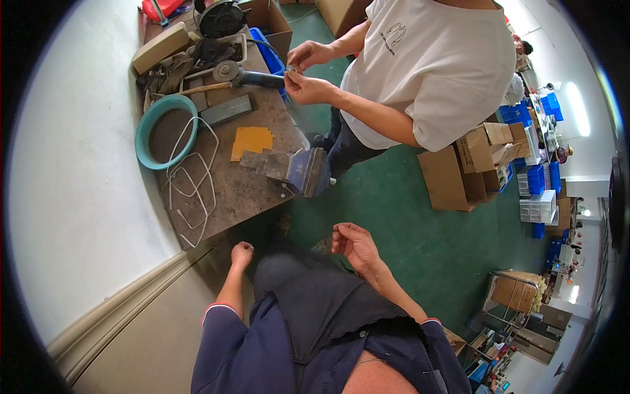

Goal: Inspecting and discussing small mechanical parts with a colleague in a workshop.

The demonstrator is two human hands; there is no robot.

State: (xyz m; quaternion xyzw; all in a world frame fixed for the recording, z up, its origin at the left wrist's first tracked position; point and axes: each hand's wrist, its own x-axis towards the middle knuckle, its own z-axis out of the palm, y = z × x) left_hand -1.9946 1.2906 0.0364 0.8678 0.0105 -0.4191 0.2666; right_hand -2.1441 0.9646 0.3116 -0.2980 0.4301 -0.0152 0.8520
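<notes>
My left hand (242, 254) hangs in the air just off the near edge of the workbench (230, 197). Its fingers are curled closed, and whatever may be in them is too small to name. To its right, my right hand (356, 246) is held over the green floor, palm partly turned up and fingers loosely bent, with nothing visible in it. A blue bench vise (315, 172) at the bench corner is the nearest tool, apart from both hands. Beyond it lie yellow sandpaper sheets (251, 142), a grey rectangular block (226, 110) and an angle grinder (259, 77).
A person in a white T-shirt (446, 65) stands across the bench corner, both hands at the grinder's rear end. A teal round basin (140, 134) and a bent white cable (211, 172) lie on the bench's left. Cardboard boxes (443, 180) stand on the floor at right.
</notes>
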